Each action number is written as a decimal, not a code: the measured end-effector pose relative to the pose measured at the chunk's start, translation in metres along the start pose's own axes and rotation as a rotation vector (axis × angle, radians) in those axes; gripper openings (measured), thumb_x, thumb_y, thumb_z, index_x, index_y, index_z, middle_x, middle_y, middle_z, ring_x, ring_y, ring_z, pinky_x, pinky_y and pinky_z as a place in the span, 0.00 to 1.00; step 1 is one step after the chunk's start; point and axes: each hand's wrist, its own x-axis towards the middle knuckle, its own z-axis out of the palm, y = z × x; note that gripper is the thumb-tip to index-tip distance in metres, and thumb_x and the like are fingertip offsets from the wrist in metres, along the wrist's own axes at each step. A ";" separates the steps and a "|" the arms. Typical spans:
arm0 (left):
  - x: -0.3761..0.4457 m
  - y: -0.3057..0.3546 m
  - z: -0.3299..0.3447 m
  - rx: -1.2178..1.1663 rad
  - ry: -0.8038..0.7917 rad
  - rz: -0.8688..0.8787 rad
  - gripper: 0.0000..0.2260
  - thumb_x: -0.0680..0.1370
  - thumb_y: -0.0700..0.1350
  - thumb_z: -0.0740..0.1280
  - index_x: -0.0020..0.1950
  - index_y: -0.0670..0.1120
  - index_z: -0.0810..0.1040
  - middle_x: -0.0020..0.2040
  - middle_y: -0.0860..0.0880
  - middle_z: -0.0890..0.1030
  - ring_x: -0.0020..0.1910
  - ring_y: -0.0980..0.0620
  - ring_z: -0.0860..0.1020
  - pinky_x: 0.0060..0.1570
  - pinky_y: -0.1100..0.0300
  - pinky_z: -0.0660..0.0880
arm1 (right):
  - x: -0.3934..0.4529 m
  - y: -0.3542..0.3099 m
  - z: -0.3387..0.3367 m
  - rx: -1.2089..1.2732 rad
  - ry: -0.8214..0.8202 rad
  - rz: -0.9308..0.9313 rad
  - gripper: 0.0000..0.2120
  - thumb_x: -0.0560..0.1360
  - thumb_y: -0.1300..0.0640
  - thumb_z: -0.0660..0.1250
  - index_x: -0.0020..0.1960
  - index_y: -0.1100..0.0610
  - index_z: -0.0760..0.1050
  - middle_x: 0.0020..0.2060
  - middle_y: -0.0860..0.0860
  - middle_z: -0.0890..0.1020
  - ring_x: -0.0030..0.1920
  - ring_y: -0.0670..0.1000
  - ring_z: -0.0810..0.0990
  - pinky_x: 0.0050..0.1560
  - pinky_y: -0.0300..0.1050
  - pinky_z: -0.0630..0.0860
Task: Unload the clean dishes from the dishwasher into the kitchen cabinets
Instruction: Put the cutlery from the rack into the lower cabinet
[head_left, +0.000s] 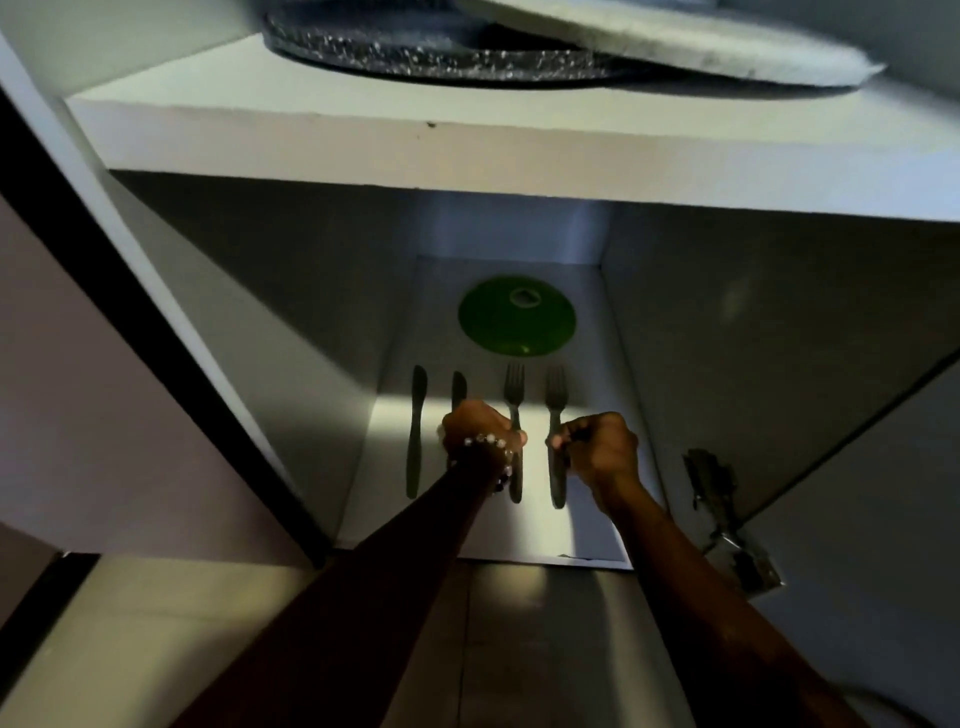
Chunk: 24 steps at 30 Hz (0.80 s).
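Observation:
Two knives and two forks lie in a row on the white floor of a lower cabinet shelf (597, 540). The left knife (417, 431) lies free. My left hand (480, 428), with a bead bracelet on the wrist, covers the handle of the second knife (458, 389) and its fingers curl onto the left fork (514, 400). My right hand (597, 447) pinches the handle of the right fork (556, 400). A green bowl (517, 316) sits upside down behind the cutlery.
A white shelf board (467, 150) juts out above, carrying a dark speckled pan (415, 47) and a pale round thing (675, 41). The open cabinet door with its metal hinge (727, 514) stands at the right. A dark-edged panel (104, 322) runs along the left.

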 end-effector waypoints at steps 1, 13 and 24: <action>0.001 0.000 0.002 0.042 0.037 0.036 0.09 0.73 0.47 0.71 0.44 0.41 0.82 0.40 0.49 0.83 0.42 0.51 0.81 0.47 0.60 0.76 | 0.002 -0.001 0.000 -0.010 0.003 -0.008 0.03 0.71 0.67 0.70 0.46 0.65 0.80 0.44 0.59 0.84 0.46 0.56 0.83 0.53 0.53 0.80; -0.020 -0.001 0.000 -0.106 0.228 0.103 0.08 0.67 0.43 0.77 0.40 0.39 0.84 0.38 0.46 0.85 0.34 0.51 0.81 0.46 0.59 0.80 | 0.003 -0.009 0.010 -0.308 0.088 -0.089 0.10 0.74 0.61 0.70 0.53 0.63 0.80 0.49 0.58 0.83 0.51 0.56 0.82 0.54 0.47 0.78; -0.026 -0.005 0.001 -0.137 0.232 0.161 0.10 0.68 0.43 0.76 0.47 0.42 0.85 0.47 0.45 0.86 0.45 0.48 0.83 0.53 0.57 0.79 | -0.009 -0.009 0.004 -0.363 0.062 -0.123 0.10 0.75 0.63 0.67 0.56 0.64 0.78 0.52 0.59 0.82 0.54 0.57 0.81 0.56 0.47 0.75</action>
